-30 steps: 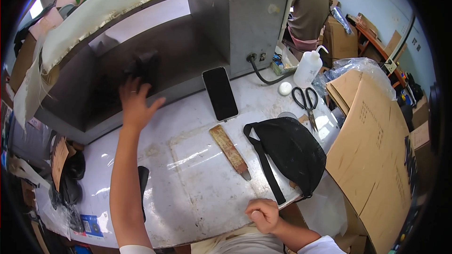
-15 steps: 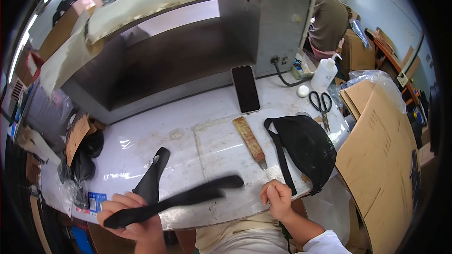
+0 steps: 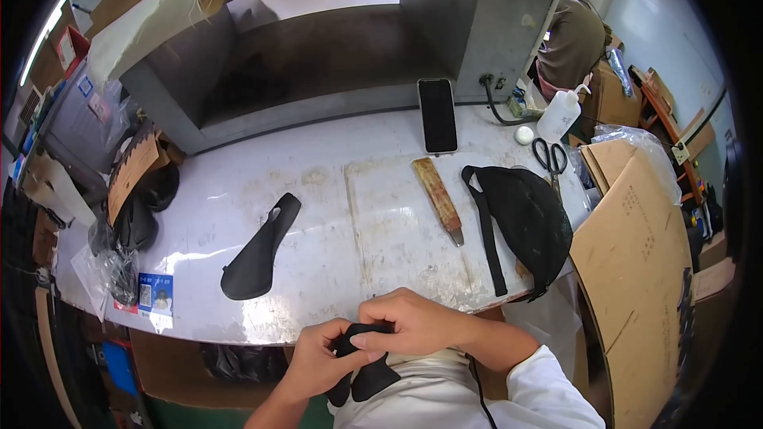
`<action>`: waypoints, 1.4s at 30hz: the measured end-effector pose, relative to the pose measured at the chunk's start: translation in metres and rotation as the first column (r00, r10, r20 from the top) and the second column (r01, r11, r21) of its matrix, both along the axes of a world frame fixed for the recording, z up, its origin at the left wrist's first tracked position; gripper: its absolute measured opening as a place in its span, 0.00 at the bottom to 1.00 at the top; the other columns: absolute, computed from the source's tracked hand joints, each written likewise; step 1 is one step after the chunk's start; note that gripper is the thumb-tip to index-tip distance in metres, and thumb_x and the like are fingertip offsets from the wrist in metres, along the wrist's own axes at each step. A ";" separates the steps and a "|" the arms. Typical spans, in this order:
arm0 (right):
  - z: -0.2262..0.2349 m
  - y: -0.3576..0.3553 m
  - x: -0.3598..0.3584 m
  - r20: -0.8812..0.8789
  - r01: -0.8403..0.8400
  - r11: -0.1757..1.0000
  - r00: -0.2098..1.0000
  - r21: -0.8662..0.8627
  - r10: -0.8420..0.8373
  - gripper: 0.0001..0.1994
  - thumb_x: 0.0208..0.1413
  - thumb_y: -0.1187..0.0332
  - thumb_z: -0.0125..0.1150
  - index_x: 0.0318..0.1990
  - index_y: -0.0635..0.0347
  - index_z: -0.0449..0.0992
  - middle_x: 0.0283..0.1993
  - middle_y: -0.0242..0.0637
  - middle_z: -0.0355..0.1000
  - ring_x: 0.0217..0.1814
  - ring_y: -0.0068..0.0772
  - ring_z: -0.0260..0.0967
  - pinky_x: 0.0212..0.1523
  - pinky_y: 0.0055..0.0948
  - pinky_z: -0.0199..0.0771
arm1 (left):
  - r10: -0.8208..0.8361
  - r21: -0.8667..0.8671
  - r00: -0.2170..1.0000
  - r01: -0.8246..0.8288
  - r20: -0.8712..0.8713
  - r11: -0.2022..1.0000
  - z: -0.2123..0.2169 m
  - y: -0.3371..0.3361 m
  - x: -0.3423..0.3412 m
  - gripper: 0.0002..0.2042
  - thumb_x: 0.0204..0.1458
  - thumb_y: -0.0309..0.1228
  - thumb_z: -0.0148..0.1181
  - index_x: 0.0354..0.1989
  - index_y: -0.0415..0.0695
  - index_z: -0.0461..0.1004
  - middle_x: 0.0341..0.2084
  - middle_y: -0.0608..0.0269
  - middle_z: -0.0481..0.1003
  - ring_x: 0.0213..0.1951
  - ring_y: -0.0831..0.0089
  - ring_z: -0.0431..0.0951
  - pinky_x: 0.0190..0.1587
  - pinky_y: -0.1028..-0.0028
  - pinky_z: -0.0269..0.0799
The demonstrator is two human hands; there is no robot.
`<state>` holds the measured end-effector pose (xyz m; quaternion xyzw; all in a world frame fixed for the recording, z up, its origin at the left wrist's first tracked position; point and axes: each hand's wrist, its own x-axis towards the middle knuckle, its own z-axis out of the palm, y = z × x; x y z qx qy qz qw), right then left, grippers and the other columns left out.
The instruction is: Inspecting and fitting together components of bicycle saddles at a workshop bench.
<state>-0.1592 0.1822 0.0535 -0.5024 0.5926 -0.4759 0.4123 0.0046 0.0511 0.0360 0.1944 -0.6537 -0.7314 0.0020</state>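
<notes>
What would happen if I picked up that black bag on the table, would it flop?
Probably floppy: the black bag lies slumped, its strap trailing limp. It likely feels light, since it looks flattish. It hangs partly over the table edge, so a push might tip it off.

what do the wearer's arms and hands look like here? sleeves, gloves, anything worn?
Both hands are bare: no gloves, and no rings or watch that I can make out. The left hand joins a bare forearm with no sleeve in view. The right hand also has a bare forearm, with a white sleeve pushed up near the elbow. A thin dark cord hangs by the white top.
</notes>
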 end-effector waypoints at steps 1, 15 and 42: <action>-0.002 0.001 -0.002 0.002 -0.002 1.000 1.000 0.009 0.002 0.19 0.58 0.57 0.62 0.25 0.64 0.67 0.14 0.30 0.58 0.18 0.23 0.57 0.21 0.27 0.58 | 0.002 0.009 1.000 -0.002 0.002 1.000 0.002 0.001 0.003 0.11 0.45 0.21 0.71 0.35 0.35 0.76 0.28 0.67 0.77 0.30 0.85 0.73 0.32 0.82 0.70; -0.030 -0.005 0.024 0.740 0.128 0.980 0.642 0.153 -0.200 0.10 0.63 0.66 0.56 0.30 0.60 0.71 0.26 0.26 0.65 0.23 0.15 0.57 0.23 0.21 0.56 | 0.434 0.288 0.890 -0.382 -0.142 0.878 -0.008 0.016 0.012 0.07 0.48 0.17 0.67 0.35 0.31 0.76 0.26 0.60 0.78 0.28 0.79 0.77 0.32 0.81 0.74; -0.030 0.009 0.026 0.694 0.012 0.979 0.703 0.204 -0.153 0.15 0.67 0.62 0.51 0.33 0.65 0.71 0.22 0.19 0.62 0.24 0.12 0.57 0.24 0.18 0.56 | 0.467 0.726 0.882 -0.277 -0.067 0.629 -0.027 0.010 -0.007 0.08 0.51 0.21 0.63 0.39 0.33 0.76 0.31 0.54 0.79 0.32 0.70 0.80 0.36 0.73 0.79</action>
